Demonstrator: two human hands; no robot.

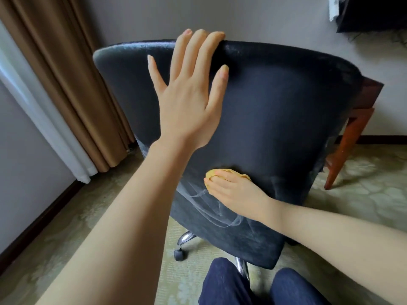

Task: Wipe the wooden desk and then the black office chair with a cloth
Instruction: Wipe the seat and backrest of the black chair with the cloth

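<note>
The left hand (189, 102) lies flat and open on the back side of the black office chair (286, 119), near its top. Its fingers are straight and spread apart, and three fingertips reach the upper edge of the backrest. It holds nothing.

The right hand (235, 190) is lower, on the bottom part of the same backrest. Its fingers are curved over a bunched yellow cloth (211, 174) and press it against the dark fabric. The cloth shows only in front of the fingertips and a little at the far side of the hand. Pale curved streaks (209, 205) lie on the fabric just beside and below this hand.

The chair stands on a patterned carpet (363, 194), with a chrome base (186, 237) and a black caster (179, 254) visible under it. The wooden desk (350, 146) is behind the chair on the right, and only its reddish corner and leg are seen. A brown curtain (66, 73) hangs at the left. The person's knees (224, 285), in dark blue trousers, are at the bottom edge.
</note>
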